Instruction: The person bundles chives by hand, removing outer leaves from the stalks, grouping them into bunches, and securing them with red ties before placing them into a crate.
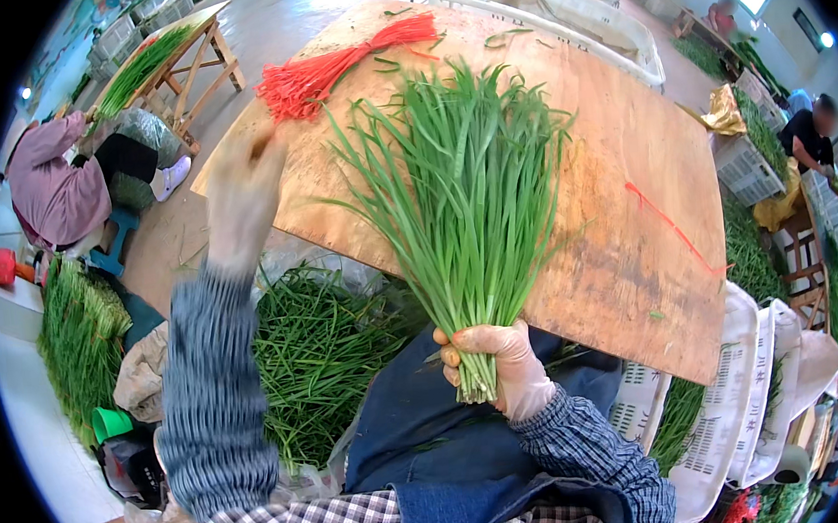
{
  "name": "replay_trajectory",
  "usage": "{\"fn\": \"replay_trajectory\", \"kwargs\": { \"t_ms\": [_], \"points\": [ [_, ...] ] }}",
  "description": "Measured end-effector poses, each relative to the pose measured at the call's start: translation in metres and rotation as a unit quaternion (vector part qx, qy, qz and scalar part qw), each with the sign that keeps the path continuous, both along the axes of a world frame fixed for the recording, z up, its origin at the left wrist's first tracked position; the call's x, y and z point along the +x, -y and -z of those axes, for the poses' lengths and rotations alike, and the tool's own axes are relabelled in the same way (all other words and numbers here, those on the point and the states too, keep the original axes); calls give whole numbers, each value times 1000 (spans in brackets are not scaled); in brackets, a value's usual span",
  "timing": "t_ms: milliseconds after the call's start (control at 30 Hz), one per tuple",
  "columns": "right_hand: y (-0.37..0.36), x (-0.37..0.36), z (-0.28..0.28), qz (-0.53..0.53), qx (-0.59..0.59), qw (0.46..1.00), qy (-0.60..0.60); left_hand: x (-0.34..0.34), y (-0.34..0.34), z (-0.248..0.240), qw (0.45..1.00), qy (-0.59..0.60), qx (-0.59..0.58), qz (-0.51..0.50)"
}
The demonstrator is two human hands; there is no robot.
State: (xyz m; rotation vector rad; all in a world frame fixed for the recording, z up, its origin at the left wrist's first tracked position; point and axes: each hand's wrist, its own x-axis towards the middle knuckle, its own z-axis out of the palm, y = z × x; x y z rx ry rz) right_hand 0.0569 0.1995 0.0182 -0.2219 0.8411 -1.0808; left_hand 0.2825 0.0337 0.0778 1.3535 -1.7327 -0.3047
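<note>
My right hand (512, 364), in a thin pale glove, is wrapped round the cut stem ends of a bunch of garlic chives (469, 209). The long green leaves fan out away from me over a wooden board (634, 276). Motion smears my left hand (247, 196), raised by the board's left edge, so its fingers cannot be made out. Just beyond it lies a bundle of red ties (347, 67), its loose ends spread toward that hand. A single red tie (679, 227) rests on the board's right side.
Loose chives fill a plastic-lined heap (323, 351) below the board's left edge. White crates (558, 19) stand behind the board, more crates (721, 406) at the right. A person in a pink top (59, 180) sits at the left; another in black (809, 137) works far right.
</note>
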Motion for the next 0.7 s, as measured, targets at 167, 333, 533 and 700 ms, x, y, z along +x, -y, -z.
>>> {"fn": "replay_trajectory", "kwargs": {
  "t_ms": [167,333,533,700],
  "points": [
    [-5,11,1,-12,2,1000,13,14,-115,39,831,-215,484,170],
    [-31,44,5,-47,3,999,20,-17,-125,46,703,-318,567,287],
    [-50,63,21,-70,37,995,57,-61,-129,40,729,-344,544,235],
    [-54,59,35,-78,-17,995,64,-61,-131,40,732,-347,543,221]
  ]
}}
